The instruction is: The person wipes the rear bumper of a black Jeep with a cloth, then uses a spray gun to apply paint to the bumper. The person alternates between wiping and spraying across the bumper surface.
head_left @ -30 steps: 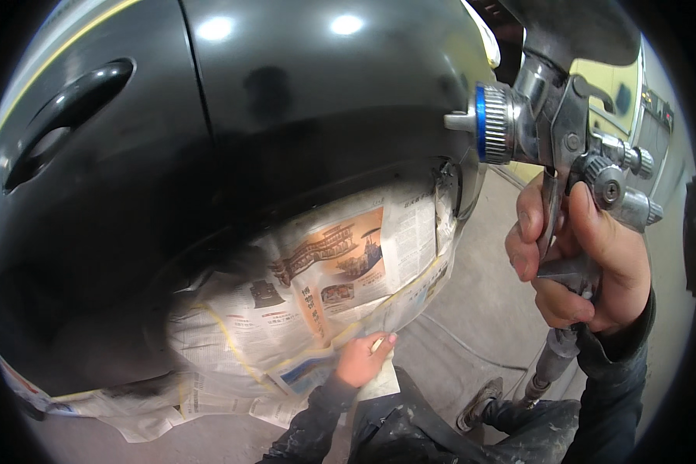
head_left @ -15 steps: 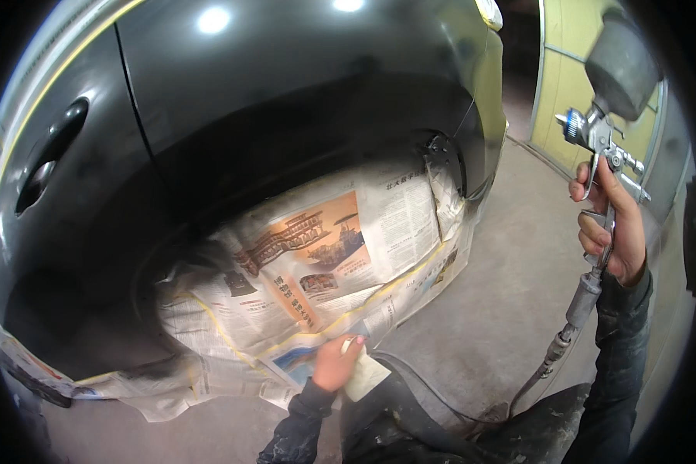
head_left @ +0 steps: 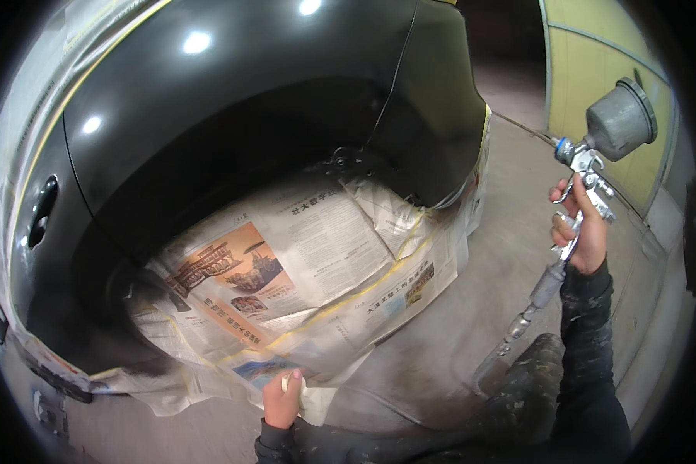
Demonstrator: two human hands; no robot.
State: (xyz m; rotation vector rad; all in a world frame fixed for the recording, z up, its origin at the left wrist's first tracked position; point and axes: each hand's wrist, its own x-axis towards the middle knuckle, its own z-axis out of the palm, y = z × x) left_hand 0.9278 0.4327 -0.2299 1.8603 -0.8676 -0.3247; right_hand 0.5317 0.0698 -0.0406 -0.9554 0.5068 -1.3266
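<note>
My right hand point(head_left: 589, 236), raised at the right, is closed around the handle of a spray gun point(head_left: 586, 160). Its grey cup sits on top, and the nozzle faces left toward the car. A hose point(head_left: 545, 288) runs down from the handle. Low in the middle, my left hand point(head_left: 281, 398) pinches a pale, limp cloth point(head_left: 318, 401), close to the newspaper's lower edge. Glossy black car bodywork point(head_left: 240, 131) fills the left and centre, with a wheel arch opening. Newspaper sheets point(head_left: 329, 240) cover that opening, held along yellow tape point(head_left: 340, 303).
Masking film point(head_left: 35, 85) edges the car at far left, beside a black door handle point(head_left: 43, 210). Yellow wall panels point(head_left: 603, 46) stand at upper right. Concrete floor point(head_left: 448, 309) lies between car and wall. A thin hose point(head_left: 387, 402) trails behind the cloth.
The view has shifted toward the car's right end, so the bodywork and newspaper appear further left. The spray gun has tilted and sits lower. Both hands keep their holds.
</note>
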